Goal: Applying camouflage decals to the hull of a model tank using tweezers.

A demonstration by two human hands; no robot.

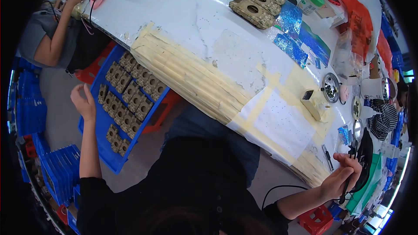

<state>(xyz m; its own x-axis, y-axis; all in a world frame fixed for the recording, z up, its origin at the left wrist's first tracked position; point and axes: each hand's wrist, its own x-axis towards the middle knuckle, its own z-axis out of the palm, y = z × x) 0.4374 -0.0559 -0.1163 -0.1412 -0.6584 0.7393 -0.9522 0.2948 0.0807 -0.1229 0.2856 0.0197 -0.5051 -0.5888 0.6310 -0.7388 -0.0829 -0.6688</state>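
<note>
My left hand [83,101] is raised beside the left edge of a blue tray [114,162], its fingers loosely curved and apart with nothing between them. In that tray lie several rows of camouflage-patterned toy tank hulls [119,112], each with a round hole on top. Over at the right end of the table, my right hand [345,174] is closed around a slim dark tool [344,193]; its exact kind is not clear. A black pen-like tool [327,157] lies on the table close to that hand.
Yellowish tape covers the near edge of the white table [187,17], with a white sheet [278,122] taped on. Larger camouflage hulls [252,12] stand at the far side. Small dishes [331,88] and a cream block [315,105] sit right. Another person [48,45] works far left.
</note>
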